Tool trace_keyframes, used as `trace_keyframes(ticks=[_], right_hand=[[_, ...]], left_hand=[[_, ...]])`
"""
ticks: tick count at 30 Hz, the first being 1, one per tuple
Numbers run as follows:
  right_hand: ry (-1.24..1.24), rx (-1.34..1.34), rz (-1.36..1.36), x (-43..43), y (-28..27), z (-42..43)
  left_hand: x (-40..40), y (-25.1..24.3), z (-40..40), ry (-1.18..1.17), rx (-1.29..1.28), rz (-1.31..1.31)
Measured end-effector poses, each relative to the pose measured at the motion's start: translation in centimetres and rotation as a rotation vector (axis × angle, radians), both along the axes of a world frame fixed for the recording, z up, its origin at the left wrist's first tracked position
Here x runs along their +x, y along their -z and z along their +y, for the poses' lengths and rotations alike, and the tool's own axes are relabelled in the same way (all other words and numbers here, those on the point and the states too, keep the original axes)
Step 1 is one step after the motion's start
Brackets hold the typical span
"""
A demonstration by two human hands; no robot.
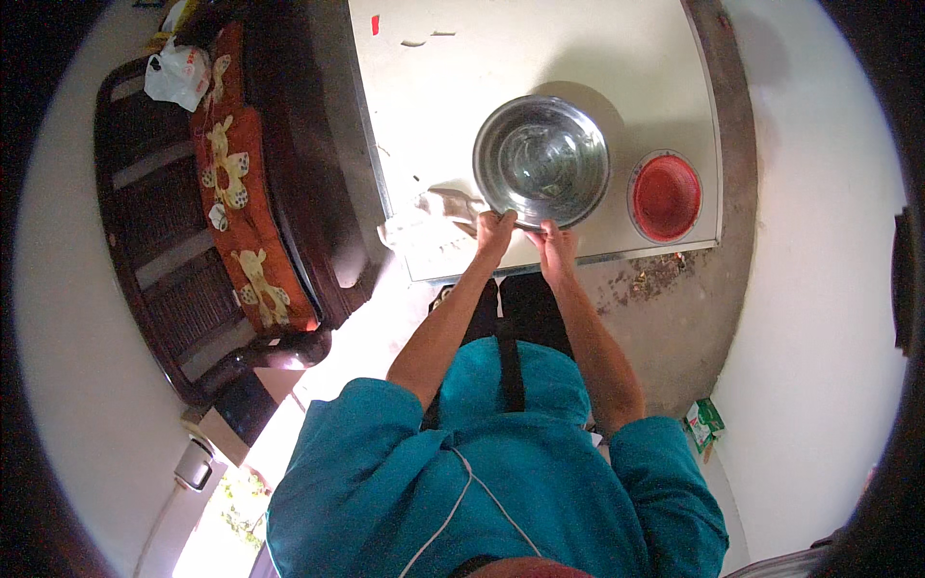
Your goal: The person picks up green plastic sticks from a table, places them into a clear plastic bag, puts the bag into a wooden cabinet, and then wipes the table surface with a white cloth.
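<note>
A round stainless steel basin (540, 160) is in front of me over the near part of a pale board-like surface. My left hand (495, 230) grips its near rim, thumb on top. Just to the right, my right hand (555, 246) grips the same rim, also with the thumb up. Inside the basin are bright reflections; whether it holds anything I cannot tell. To its right stands a bowl or basin with a red inside (666, 197) and a pale patterned rim, apart from both hands. Left of my left hand lies a crumpled, partly see-through item (452, 206), washed out by glare.
The pale surface (650, 79) carries a small red scrap (375, 25) and thin bits. At left stands a dark wooden bench (152, 224) with an orange patterned cushion (238, 180) and a white plastic bag (178, 74). Debris (647, 280) and a green packet (704, 425) lie at right.
</note>
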State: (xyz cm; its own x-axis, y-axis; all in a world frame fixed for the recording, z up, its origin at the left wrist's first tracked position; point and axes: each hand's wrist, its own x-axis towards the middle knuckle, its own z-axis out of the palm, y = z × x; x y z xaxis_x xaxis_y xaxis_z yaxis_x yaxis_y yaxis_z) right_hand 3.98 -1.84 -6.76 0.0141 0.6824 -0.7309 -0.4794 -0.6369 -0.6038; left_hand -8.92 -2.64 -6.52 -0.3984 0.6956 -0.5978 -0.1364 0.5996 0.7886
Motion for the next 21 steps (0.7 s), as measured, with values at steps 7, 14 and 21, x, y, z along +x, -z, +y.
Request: trace_keyframes(ticks=[7, 14, 21], right_hand=[[0.119, -0.037, -0.037, 3.2, 0.5, -1.0], [0.301, -0.065, 0.12, 0.2, -4.0, -2.9], [-0.854, 0.798, -0.718, -5.0, -2.1, -8.4]], left_hand=[[3.0, 2.4, -0.8, 0.111, 0.072, 0.028], [1.0, 0.1, -2.2, 0.299, -0.098, 0.024], [-8.0, -3.6, -9.5, 0.242, 0.114, 0.36]])
